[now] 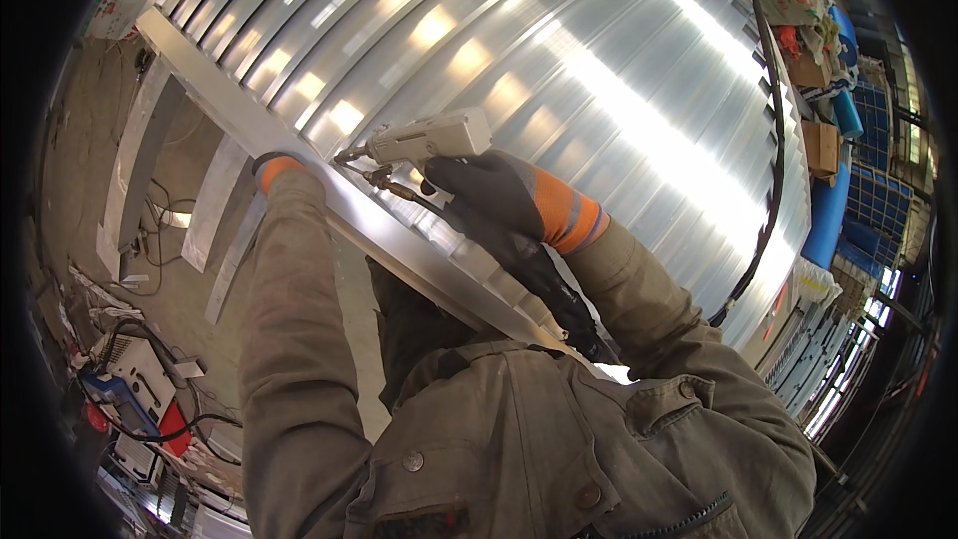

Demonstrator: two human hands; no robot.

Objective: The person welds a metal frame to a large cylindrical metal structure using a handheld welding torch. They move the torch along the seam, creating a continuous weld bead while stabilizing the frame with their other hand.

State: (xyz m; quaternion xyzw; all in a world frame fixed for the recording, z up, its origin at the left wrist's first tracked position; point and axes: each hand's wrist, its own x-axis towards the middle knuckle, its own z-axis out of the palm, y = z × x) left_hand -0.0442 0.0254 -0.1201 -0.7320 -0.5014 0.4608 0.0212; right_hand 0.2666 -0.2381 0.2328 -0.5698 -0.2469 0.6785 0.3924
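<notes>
My right hand (494, 195), in a dark glove with an orange back, is wrapped around the grip of a pale grey pistol-shaped tool (434, 138). The tool's narrow tip points left, close to the rim of a large ribbed metal panel (479, 60). Just below the tip is a thin brass-coloured tube (394, 185), and a black sleeved cable (544, 284) runs from the hand back toward my body. My gloved left hand (271, 166) rests at the flat metal edge bar (235, 105) of the panel. Its fingers are hidden behind the wrist and cuff.
Long metal strips (215, 205) stick out past the bar on the left, over a concrete floor. A black cable (773, 140) lies across the panel's right side. Boxy equipment with cables (135, 379) stands lower left. Blue rolls (828, 210) and cardboard (820, 150) sit at right.
</notes>
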